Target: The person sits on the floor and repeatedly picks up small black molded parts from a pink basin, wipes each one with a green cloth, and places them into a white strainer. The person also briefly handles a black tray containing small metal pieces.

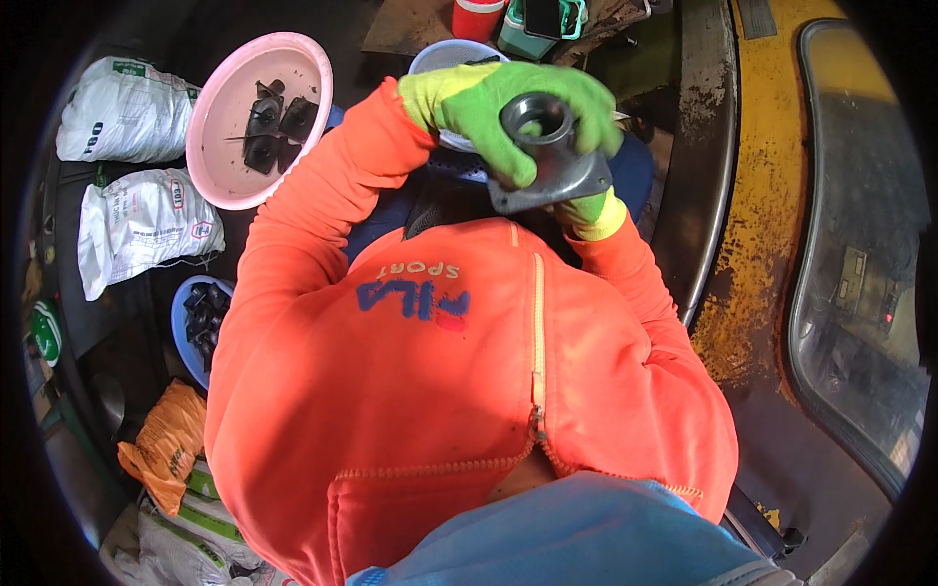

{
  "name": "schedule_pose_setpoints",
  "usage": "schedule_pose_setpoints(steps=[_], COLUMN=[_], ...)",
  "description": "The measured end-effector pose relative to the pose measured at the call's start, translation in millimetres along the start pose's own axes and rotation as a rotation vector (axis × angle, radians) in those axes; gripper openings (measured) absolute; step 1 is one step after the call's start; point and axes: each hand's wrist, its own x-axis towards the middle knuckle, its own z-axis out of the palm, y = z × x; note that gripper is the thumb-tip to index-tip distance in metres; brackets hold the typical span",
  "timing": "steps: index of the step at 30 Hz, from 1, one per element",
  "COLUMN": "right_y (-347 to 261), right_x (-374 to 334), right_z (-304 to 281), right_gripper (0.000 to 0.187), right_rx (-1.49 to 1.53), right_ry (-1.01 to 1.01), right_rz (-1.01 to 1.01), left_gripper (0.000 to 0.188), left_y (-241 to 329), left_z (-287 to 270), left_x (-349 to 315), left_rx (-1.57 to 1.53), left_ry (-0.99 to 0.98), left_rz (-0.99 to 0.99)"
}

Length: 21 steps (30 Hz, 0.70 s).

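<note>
Sacks (122,122) lie at left beside a pink basin (223,127) of black parts (264,117); rightward, the left hand (479,107) grips a black flanged fitting (557,176) before the orange jacket (459,381), the right hand (589,208) at the fitting's lower edge, its grip unclear.

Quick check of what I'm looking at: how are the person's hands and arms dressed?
The left hand wears a bright green glove, yellow-green toward the wrist. The right hand, mostly hidden, shows the same colours. Both sleeves, left and right, are orange-red and wrinkled, with no markings visible.
</note>
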Motion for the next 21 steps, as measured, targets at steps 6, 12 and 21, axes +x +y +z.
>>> schedule_pose_setpoints(steps=[6,12,21], right_y=[-12.2,-14.3,-25.5], right_x=[17.0,6.0,-1.6], right_z=[-9.1,16.2,-20.8], right_gripper=[0.042,0.031,0.052], right_rx=[-0.242,0.385,-0.236], right_ry=[0.209,0.436,-0.014], right_rz=[-0.155,0.198,-0.103], left_gripper=[0.058,0.05,0.046], left_y=[10.4,-4.7,11.9], left_z=[37.0,67.5,46.9], left_x=[3.7,4.3,0.0], left_rx=[0.369,0.425,0.406], left_ry=[0.562,0.799,0.445], left_rz=[-0.023,-0.021,0.086])
